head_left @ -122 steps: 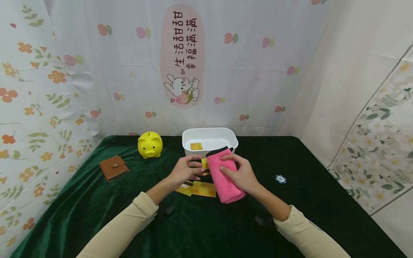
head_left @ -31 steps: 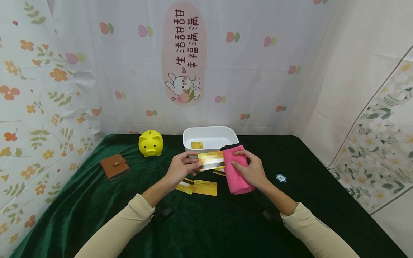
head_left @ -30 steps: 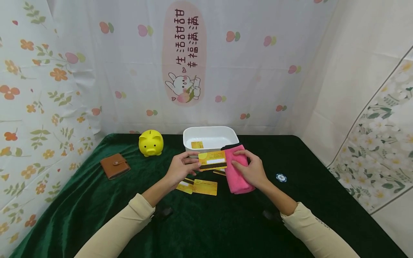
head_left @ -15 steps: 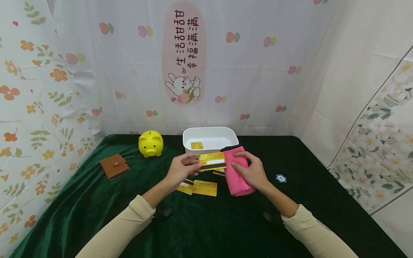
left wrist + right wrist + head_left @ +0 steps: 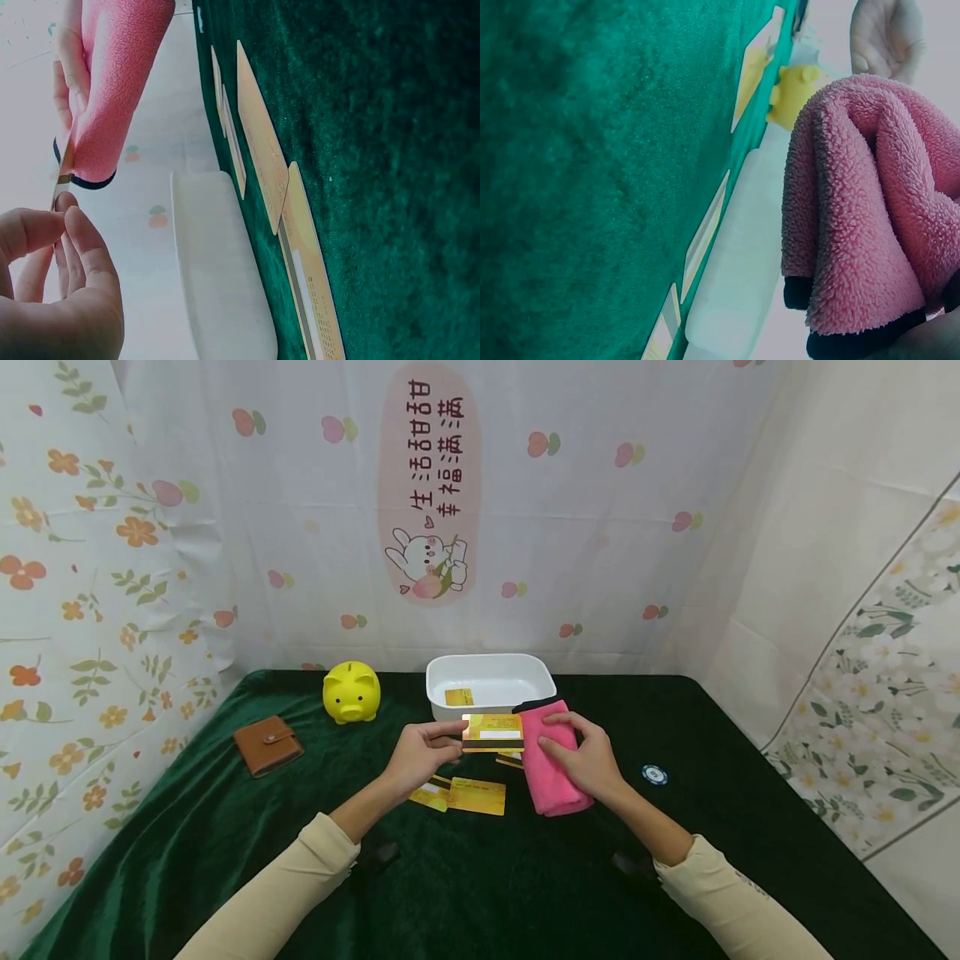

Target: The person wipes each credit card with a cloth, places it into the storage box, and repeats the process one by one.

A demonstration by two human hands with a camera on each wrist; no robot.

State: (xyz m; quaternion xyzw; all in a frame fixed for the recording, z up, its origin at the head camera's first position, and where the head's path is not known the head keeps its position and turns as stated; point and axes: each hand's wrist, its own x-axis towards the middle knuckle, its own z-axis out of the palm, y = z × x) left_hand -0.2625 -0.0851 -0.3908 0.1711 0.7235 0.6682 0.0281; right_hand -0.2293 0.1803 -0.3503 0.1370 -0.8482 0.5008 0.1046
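One yellow card [image 5: 493,733], earlier mostly covered, I now see at six o'clock from the white box [image 5: 491,672]: left hand [image 5: 420,758] pinches it, right hand [image 5: 588,758] grips pink cloth [image 5: 551,781]. Box contains second card [image 5: 459,697].

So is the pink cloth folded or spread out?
Folded. In the right wrist view, the pink cloth bends over at the top, its layers hanging together, dark edges below; the right hand grips it.
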